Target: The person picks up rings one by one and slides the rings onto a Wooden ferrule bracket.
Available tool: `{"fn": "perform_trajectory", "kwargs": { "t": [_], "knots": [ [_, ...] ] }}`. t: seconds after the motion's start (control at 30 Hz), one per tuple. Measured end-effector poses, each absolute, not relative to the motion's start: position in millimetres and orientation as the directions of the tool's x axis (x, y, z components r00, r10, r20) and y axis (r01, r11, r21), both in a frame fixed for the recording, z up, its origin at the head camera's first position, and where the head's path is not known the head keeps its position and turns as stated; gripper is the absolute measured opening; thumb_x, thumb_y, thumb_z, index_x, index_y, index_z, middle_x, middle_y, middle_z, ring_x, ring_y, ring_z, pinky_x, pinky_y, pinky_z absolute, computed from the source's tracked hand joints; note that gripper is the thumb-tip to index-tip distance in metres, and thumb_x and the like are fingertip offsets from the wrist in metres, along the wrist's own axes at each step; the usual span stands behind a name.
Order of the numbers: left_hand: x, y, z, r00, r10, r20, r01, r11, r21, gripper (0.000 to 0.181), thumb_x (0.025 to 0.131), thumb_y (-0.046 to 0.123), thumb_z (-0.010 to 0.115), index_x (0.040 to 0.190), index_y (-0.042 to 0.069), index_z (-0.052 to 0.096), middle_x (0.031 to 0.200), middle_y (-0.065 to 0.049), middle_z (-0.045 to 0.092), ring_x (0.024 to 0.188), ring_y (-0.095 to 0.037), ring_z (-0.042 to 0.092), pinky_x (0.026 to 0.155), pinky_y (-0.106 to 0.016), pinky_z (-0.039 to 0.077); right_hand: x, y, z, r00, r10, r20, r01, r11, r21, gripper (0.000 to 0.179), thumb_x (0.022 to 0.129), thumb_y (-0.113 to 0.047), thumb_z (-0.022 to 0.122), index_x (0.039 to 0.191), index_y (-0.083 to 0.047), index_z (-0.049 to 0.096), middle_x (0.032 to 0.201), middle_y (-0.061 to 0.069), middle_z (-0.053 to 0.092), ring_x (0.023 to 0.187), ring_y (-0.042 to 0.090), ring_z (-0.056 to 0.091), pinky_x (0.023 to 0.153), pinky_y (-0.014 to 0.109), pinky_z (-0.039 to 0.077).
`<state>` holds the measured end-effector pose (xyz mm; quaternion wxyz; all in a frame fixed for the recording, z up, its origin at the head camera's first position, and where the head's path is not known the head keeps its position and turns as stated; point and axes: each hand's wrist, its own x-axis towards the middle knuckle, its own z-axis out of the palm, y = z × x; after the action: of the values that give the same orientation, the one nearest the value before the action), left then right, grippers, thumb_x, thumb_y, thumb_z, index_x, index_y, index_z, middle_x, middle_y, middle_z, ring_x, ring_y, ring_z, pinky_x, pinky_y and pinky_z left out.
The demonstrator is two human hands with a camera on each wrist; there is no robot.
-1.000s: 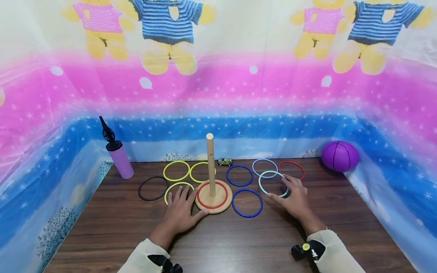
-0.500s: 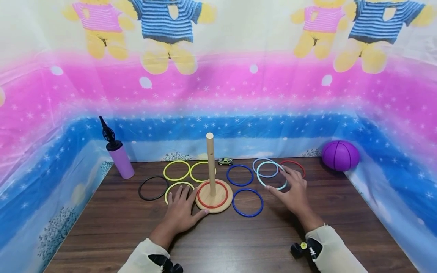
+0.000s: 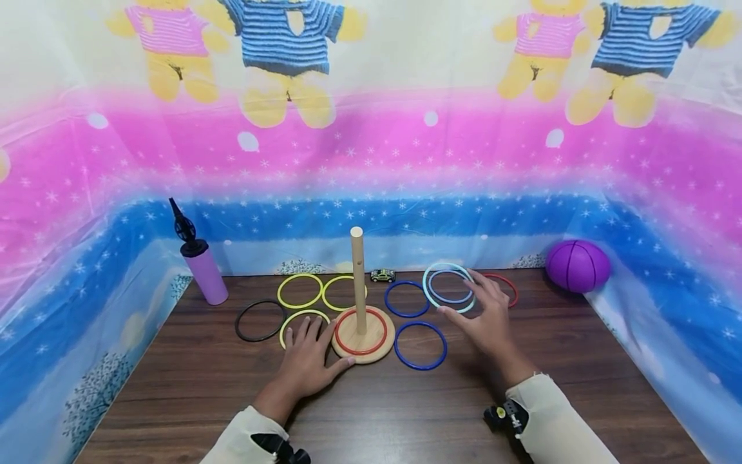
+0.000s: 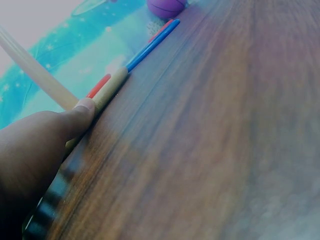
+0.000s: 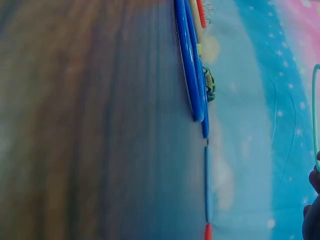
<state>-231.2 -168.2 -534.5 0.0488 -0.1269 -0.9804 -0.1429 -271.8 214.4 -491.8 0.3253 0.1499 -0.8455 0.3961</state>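
- Printed backdrop (image 3: 406, 174) wraps round three sides: cream up top, pink, then blue!
- Yellow figures (image 3: 286, 67) in striped shirts (image 3: 272, 42) up high, white snowflakes (image 3: 350, 152) below!
- Dark wood-grain tabletop (image 3: 417, 419), pale light gleaming on its near part!

Fingers (image 5: 314, 181) on a pale green ring (image 5: 314, 120), blue rings (image 5: 186, 60), toy car (image 5: 210, 85), wooden tabletop (image 5: 95, 125)

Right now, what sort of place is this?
Probably a play corner: there are colourful rings and a wooden peg, a purple ball, and a bright cloth with cartoon figures behind them.
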Motion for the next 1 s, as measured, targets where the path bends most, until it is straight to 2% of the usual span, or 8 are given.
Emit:
{"fn": "perform_trajectory", "kwargs": {
  "t": [0.2, 0.47, 0.7, 0.83, 0.9, 1.0],
  "knots": [
    [-230, -169, -533, -0.962, 0.235, 0.138, 0.265, 0.924, 0.274, 0.093, 0.098, 0.076, 0.063, 0.169, 0.019, 0.044, 0.171, -0.025, 0.041, 0.162, -0.052, 0.033, 0.125, -0.081, 0.023, -274, 196, -480, -0.712, -0.002, 0.702, -0.556, 0.612, -0.563, 0.076, 0.074, -0.022, 0.101, 0.140, 0.002, 0.072, 0.157, 0.023, 0.061, 0.146, 0.048, 0.052, 0.120, 0.083, 0.018],
    [-229, -169, -533, -0.963, 0.239, 0.125, 0.265, 0.923, 0.278, 0.093, 0.098, 0.076, 0.062, 0.169, 0.019, 0.043, 0.171, -0.025, 0.040, 0.162, -0.052, 0.032, 0.125, -0.081, 0.022, -277, 179, -461, -0.660, -0.029, 0.751, -0.624, 0.577, -0.527, 0.077, 0.073, -0.023, 0.102, 0.140, 0.002, 0.073, 0.154, 0.021, 0.064, 0.141, 0.044, 0.056, 0.112, 0.076, 0.031],
    [-230, -169, -533, -0.963, 0.240, 0.125, 0.266, 0.925, 0.272, 0.092, 0.098, 0.076, 0.063, 0.169, 0.020, 0.044, 0.170, -0.025, 0.042, 0.162, -0.051, 0.033, 0.126, -0.081, 0.023, -279, 160, -437, -0.638, -0.071, 0.767, -0.669, 0.546, -0.505, 0.081, 0.075, -0.028, 0.101, 0.142, 0.004, 0.070, 0.157, 0.020, 0.062, 0.147, 0.043, 0.054, 0.117, 0.074, 0.033],
    [-230, -170, -534, -0.962, 0.241, 0.128, 0.268, 0.923, 0.277, 0.091, 0.099, 0.076, 0.062, 0.168, 0.019, 0.045, 0.171, -0.025, 0.042, 0.162, -0.051, 0.032, 0.126, -0.081, 0.023, -279, 150, -422, -0.633, -0.078, 0.771, -0.680, 0.532, -0.504, 0.085, 0.078, -0.041, 0.099, 0.144, 0.003, 0.069, 0.159, 0.018, 0.061, 0.149, 0.042, 0.053, 0.118, 0.074, 0.035],
    [-230, -170, -534, -0.962, 0.242, 0.130, 0.270, 0.921, 0.281, 0.091, 0.099, 0.075, 0.063, 0.168, 0.019, 0.045, 0.171, -0.025, 0.041, 0.162, -0.052, 0.032, 0.126, -0.081, 0.022, -279, 145, -415, -0.627, -0.077, 0.775, -0.685, 0.529, -0.501, 0.090, 0.082, -0.056, 0.094, 0.145, 0.003, 0.069, 0.159, 0.017, 0.061, 0.150, 0.042, 0.053, 0.117, 0.073, 0.037],
    [-230, -169, -534, -0.961, 0.242, 0.130, 0.270, 0.921, 0.281, 0.091, 0.099, 0.075, 0.063, 0.168, 0.019, 0.045, 0.171, -0.025, 0.041, 0.162, -0.052, 0.031, 0.126, -0.081, 0.022, -280, 140, -407, -0.619, -0.070, 0.782, -0.693, 0.518, -0.501, 0.093, 0.084, -0.063, 0.090, 0.146, 0.003, 0.068, 0.159, 0.016, 0.061, 0.149, 0.041, 0.053, 0.116, 0.072, 0.040]
  ]
}}
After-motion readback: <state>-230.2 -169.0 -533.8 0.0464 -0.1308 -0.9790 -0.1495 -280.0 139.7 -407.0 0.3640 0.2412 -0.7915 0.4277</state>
